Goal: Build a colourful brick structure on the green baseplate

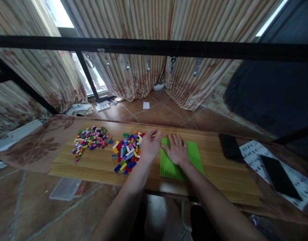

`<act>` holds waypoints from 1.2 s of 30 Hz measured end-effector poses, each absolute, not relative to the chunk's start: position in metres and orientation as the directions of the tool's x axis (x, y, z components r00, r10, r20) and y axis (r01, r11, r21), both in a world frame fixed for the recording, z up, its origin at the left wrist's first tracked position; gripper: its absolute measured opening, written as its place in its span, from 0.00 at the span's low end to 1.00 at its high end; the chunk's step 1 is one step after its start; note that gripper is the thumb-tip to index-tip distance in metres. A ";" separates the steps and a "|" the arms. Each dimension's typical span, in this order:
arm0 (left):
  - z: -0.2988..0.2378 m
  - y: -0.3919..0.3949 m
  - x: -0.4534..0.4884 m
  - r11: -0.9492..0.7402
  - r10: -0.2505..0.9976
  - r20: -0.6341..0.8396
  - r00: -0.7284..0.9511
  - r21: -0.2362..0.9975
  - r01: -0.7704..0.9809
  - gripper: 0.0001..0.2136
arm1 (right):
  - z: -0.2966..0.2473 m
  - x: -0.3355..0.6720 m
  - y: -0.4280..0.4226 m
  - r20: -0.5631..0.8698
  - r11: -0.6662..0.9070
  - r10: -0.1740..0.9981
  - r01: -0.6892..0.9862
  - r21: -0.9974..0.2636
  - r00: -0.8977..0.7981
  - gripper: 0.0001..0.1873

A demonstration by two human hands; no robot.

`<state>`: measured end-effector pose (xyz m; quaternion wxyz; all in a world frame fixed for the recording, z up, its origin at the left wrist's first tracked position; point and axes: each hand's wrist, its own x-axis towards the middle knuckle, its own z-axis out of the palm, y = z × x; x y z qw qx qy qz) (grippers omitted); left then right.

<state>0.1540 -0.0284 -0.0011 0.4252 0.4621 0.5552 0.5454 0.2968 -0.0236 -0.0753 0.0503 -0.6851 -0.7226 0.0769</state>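
Note:
My right hand [177, 149] lies spread over a bright green studded baseplate [196, 157], palm down, hiding part of its middle. To the left of the plate is my left hand [150, 146], turned on edge with its fingers stretched forward and apart from the thumb; I see nothing in it. A heap of mixed toy bricks [128, 152] in blue, red, yellow, white and green lies just left of that hand, which covers the heap's right edge.
A second heap of smaller colourful bricks [92, 139] lies further left on the wooden board [219, 180]. At the right are a black phone [231, 148], a printed sheet [254, 150] and a dark flat device [280, 177]. A black metal bar [143, 47] crosses beyond the table.

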 end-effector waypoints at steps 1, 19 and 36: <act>0.006 -0.034 0.149 -0.039 0.978 0.047 -0.206 0.998 0.044 0.14 | -0.076 0.297 -0.023 -0.037 0.047 0.998 0.983 -0.179 -0.055 0.42; -0.053 -0.186 0.022 0.161 0.930 0.092 -0.355 0.768 0.620 0.20 | -0.088 0.298 -0.019 -0.037 0.064 0.997 0.989 -0.131 -0.069 0.41; -0.085 -0.133 0.050 0.078 0.917 0.229 -0.326 0.699 0.711 0.29 | -0.084 0.295 -0.035 0.034 0.069 0.997 0.971 -0.230 -0.062 0.36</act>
